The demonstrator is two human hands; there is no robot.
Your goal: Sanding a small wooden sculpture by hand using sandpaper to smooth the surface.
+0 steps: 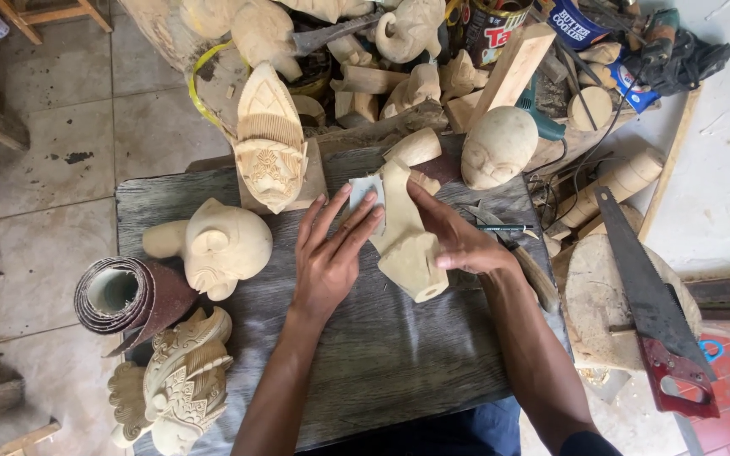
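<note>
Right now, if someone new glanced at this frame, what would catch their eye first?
Probably the two hands at the centre of the dark wooden board: the left hand presses a small pale sheet against a pale wood carving, which the right hand steadies. Next, a round carved head lies to the left, and a red-handled saw rests on a stump at right.

The left hand [329, 257] covers most of the small grey sheet [363, 191], and the right hand [460, 238] hides part of the pale carving [405, 241]. The ornate carving [177, 384] is cut off at the bottom edge. Tools in the top pile [433, 59] overlap too much to tell apart.
</note>
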